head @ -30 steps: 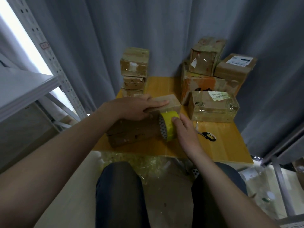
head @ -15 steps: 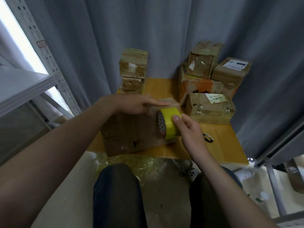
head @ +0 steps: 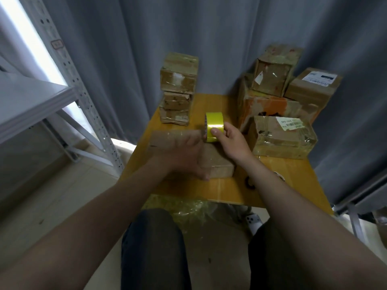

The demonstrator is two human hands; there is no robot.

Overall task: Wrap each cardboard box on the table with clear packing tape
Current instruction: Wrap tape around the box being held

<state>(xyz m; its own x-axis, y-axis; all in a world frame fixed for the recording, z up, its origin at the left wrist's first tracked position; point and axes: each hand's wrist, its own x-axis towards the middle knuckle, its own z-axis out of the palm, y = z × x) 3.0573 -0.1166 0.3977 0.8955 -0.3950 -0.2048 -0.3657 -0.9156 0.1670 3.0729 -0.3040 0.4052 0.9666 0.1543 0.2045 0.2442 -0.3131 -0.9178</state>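
Left hand (head: 184,155): blurred, spread over the near-left part of the cardboard box (head: 215,164). I cannot tell if it grips or only presses. A moment ago it lay along the top edge of the box.
Cardboard box: lies flat at the near middle of the tabletop (head: 293,185). Before, it was tipped up toward the person.
Scissors (head: 250,183): at 4 o'clock of the box, half hidden by the right forearm.
Right hand (head: 232,143): its thumb and fingers are curled around the tape roll (head: 214,126).
Tape roll: yellow, now above the far edge of the box at 12 o'clock. Before, it was at the near face.
Meaning: probably one band is carried over the top. The film itself is not visible.
Far boxes: a stack (head: 178,88) at 11 o'clock and a pile (head: 280,137) at 2 o'clock.
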